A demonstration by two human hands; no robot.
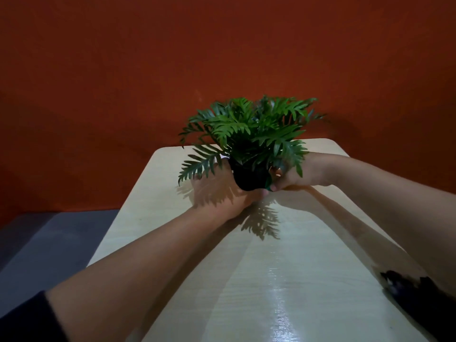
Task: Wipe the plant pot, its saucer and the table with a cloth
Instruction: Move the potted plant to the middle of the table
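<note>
A small black plant pot with a leafy green fern-like plant is held tilted above the pale wooden table. My left hand cups the pot from the left and underneath. My right hand presses a small green cloth against the pot's right side; only a scrap of the cloth shows between the fingers. No saucer can be made out; a small white patch shows behind the pot.
A red-orange wall stands right behind the table's far edge. A dark object lies on the table at the near right edge. Grey floor lies to the left of the table.
</note>
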